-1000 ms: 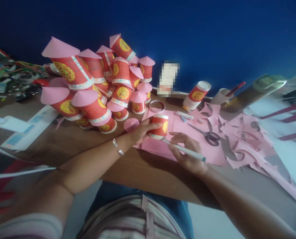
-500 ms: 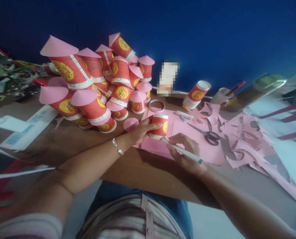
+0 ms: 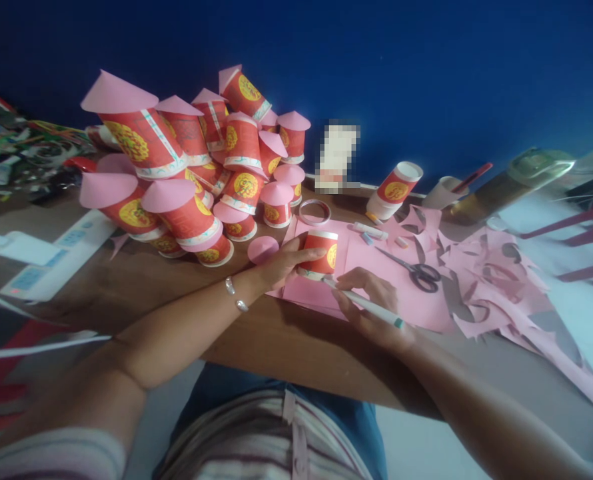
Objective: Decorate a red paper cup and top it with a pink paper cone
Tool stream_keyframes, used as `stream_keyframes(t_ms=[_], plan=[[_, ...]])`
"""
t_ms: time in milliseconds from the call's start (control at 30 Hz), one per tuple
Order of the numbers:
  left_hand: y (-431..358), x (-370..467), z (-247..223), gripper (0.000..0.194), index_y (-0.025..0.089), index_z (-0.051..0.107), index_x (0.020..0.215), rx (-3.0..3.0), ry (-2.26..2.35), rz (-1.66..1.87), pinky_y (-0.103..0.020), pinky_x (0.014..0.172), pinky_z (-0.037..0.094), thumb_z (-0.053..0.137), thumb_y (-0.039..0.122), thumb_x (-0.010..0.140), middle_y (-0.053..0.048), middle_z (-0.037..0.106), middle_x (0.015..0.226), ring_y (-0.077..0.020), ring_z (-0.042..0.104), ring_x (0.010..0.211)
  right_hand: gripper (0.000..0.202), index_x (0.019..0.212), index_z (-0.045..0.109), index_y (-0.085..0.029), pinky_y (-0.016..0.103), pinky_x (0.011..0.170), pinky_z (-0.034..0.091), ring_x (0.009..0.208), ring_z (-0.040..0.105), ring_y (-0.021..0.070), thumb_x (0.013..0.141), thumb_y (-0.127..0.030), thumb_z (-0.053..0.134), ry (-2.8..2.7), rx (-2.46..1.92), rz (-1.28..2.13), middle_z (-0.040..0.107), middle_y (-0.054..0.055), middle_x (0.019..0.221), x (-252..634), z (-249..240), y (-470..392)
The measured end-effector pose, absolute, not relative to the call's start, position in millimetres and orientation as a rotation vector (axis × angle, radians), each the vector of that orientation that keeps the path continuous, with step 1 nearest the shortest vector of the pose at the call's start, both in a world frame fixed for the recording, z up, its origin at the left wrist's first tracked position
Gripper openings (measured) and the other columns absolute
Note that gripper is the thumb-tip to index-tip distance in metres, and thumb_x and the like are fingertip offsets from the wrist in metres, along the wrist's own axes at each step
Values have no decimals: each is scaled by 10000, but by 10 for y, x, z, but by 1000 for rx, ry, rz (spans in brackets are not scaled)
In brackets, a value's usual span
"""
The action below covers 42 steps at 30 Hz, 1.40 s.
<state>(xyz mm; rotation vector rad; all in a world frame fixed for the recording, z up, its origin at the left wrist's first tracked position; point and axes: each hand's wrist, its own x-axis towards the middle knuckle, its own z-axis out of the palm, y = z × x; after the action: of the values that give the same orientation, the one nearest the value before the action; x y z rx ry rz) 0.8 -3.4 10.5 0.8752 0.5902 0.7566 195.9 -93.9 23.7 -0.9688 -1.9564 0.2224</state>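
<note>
At the left edge of the frame, toward the top, a tangle of cords and small items (image 3: 51,155) is heaped at the back of the wooden counter (image 3: 256,333). Below it, a white power strip (image 3: 79,237) lies slantwise, with a white plug (image 3: 21,252) at its near end.

From upper left to upper center rises a pile of red paper cups with pink cone tops (image 3: 171,207), some upright, some tilted, leaning on one another. Just beside the pile's lower right lies a loose pink cone (image 3: 263,250).

Near the middle of the frame, the left hand (image 3: 285,262) has its fingers closed around the left side of a red cup (image 3: 317,255), the thumb across its front. This cup bears a yellow emblem and is held above pink sheets (image 3: 314,297); behind it rests a roll of tape (image 3: 315,212).

Right of center, the right hand (image 3: 378,328) has its fingers pinched on a white pen (image 3: 364,302) with a green end, the tip pointing at the cup's lower white band; whether it touches is hard to tell at this blur.

Farther right, dark-handled scissors (image 3: 423,277) lie on the pink paper, behind them a tilted red-and-white cup (image 3: 395,192), and cut pink scraps (image 3: 509,310) spread toward the right edge.
</note>
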Motion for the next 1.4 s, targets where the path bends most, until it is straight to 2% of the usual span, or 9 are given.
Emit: stream_keyframes(t_ms=[433, 767, 1400], plan=[[-46, 5, 129, 471, 175, 681, 1121, 887, 577, 747, -308, 750, 599, 887, 383, 753, -53, 747, 980, -176, 704, 830, 89, 948, 626, -255, 261, 588, 575, 649, 722, 160, 975, -198, 689, -1937, -964, 226, 745, 1, 782, 1969, 252, -951], [-39, 8, 112, 471, 170, 693, 1127, 875, 573, 755, -357, 827, 614, 897, 368, 751, -53, 747, 984, -188, 707, 870, 85, 939, 630, -250, 251, 607, 581, 651, 720, 150, 979, -199, 685, -1949, -953, 250, 743, -3, 782, 1966, 246, -940], [-41, 9, 120, 493, 160, 675, 1147, 873, 544, 739, -367, 809, 632, 909, 353, 759, -62, 752, 964, -203, 747, 839, 79, 964, 629, -252, 261, 592, 563, 653, 708, 153, 994, -207, 686, -1957, -959, 222, 732, -4, 793, 1986, 196, -922]])
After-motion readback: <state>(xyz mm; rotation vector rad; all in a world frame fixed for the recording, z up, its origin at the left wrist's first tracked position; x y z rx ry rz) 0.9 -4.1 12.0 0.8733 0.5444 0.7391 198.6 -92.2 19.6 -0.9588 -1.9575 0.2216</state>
